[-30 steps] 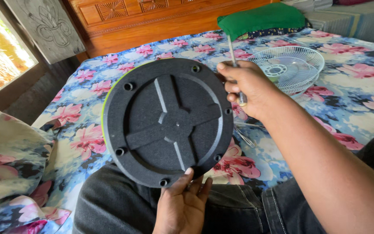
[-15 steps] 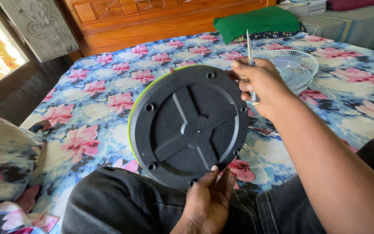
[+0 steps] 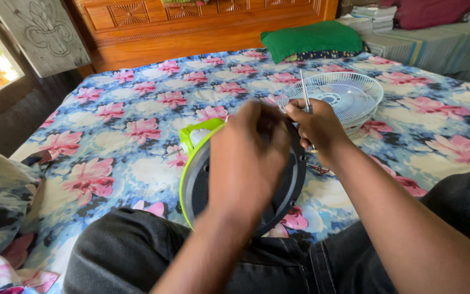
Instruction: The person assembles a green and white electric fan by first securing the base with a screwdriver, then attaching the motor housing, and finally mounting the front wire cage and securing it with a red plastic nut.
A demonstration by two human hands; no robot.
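Note:
A round black base plate with a lime-green rim point(image 3: 191, 182) stands on edge on my lap, over my dark trousers. My left hand point(image 3: 248, 158) is spread across its black face, blurred, reaching toward the top edge and covering most of the plate. My right hand point(image 3: 316, 128) is at the plate's upper right edge, closed around a thin metal screwdriver point(image 3: 304, 90) whose shaft points up and away.
A white wire fan guard point(image 3: 349, 95) lies on the flowered bedsheet point(image 3: 115, 141) beyond my right hand. A green cushion point(image 3: 311, 38) and a carved wooden headboard point(image 3: 191, 24) are at the far end. Crumpled flowered cloth point(image 3: 1, 196) lies at left.
My left hand left the plate's bottom edge and swung up over its face. The plate tilted more edge-on, showing its green side. My right hand with the screwdriver shifted slightly lower.

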